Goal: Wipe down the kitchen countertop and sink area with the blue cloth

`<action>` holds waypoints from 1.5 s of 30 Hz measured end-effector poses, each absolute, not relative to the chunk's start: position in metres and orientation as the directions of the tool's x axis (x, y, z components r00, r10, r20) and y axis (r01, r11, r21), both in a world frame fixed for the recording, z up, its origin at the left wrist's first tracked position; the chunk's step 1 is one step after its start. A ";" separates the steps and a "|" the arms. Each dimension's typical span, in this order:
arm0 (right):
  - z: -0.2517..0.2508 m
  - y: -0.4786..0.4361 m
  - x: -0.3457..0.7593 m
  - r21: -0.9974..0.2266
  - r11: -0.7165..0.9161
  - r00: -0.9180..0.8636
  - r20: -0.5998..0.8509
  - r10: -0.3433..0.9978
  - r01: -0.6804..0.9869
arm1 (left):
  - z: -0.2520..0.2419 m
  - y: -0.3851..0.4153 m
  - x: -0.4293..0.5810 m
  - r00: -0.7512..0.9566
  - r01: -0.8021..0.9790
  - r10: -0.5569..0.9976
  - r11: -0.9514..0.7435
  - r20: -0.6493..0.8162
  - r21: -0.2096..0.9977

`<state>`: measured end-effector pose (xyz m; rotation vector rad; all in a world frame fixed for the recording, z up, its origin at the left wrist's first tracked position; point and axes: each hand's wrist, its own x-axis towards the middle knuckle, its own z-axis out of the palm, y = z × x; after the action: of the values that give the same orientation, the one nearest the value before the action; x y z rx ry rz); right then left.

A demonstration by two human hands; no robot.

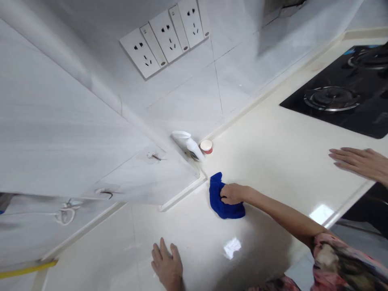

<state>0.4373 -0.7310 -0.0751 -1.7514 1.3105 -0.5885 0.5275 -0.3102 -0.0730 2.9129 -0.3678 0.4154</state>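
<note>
A blue cloth (222, 202) lies bunched on the cream countertop (257, 157), near the outer corner of the wall. Curled over it, my right hand (233, 194) presses the cloth to the surface. Lower down, my left hand (167, 262) rests on the counter with its fingers spread and nothing in it. Just beyond the cloth, a white spray bottle (194, 148) leans at the wall's foot. Beside the bottle stands a small tub with a white lid and red side (206, 146).
Another person's hand (360, 161) lies flat on the counter at the right. A black gas hob (339, 97) is set in the counter behind it. Wall sockets (168, 36) are above; hooks (154, 156) and a yellow hose (27, 270) are at the left.
</note>
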 end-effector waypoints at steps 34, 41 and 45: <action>-0.079 -0.809 0.606 -0.898 -0.235 0.512 0.012 -0.859 -0.372 | -0.073 -0.304 0.525 0.955 -0.233 -0.192 -0.957 0.228 0.172; -0.090 -0.792 0.611 -0.804 -0.375 0.458 0.146 -0.877 -0.462 | -0.074 -0.304 0.526 0.956 -0.233 -0.189 -0.955 0.225 0.185; -0.089 -0.790 0.602 -0.733 -0.413 0.507 0.108 -0.855 -0.540 | -0.074 -0.304 0.526 0.944 -0.256 -0.206 -0.950 0.256 0.181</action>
<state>0.6017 -0.7902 -0.0888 -2.1105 1.1358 -0.6352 0.5259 -0.3041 -0.0742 2.8871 -0.3469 0.3472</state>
